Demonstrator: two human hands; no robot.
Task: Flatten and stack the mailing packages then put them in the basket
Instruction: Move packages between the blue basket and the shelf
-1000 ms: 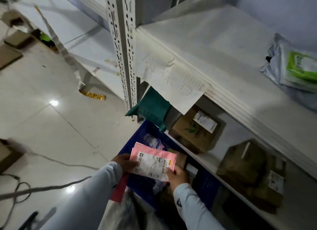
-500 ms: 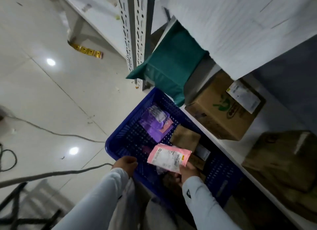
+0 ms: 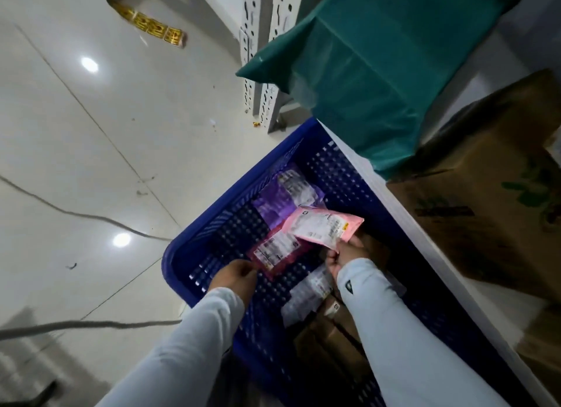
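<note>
My right hand [image 3: 344, 256] pinches a flat pink mailer [image 3: 326, 228] with a white paper label, holding it over the blue plastic basket [image 3: 194, 242] full of small holes. My left hand [image 3: 235, 277] grips the corner of a darker pink mailer [image 3: 274, 251] inside the basket. A shiny purple bag [image 3: 283, 198] lies there too. A crinkly green bag [image 3: 364, 69] hangs off the shelf by a brown cardboard box [image 3: 485, 212].

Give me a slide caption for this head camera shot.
Right hand lowers a pink mailer into the blue basket; left hand pinches a darker pink one.
</note>
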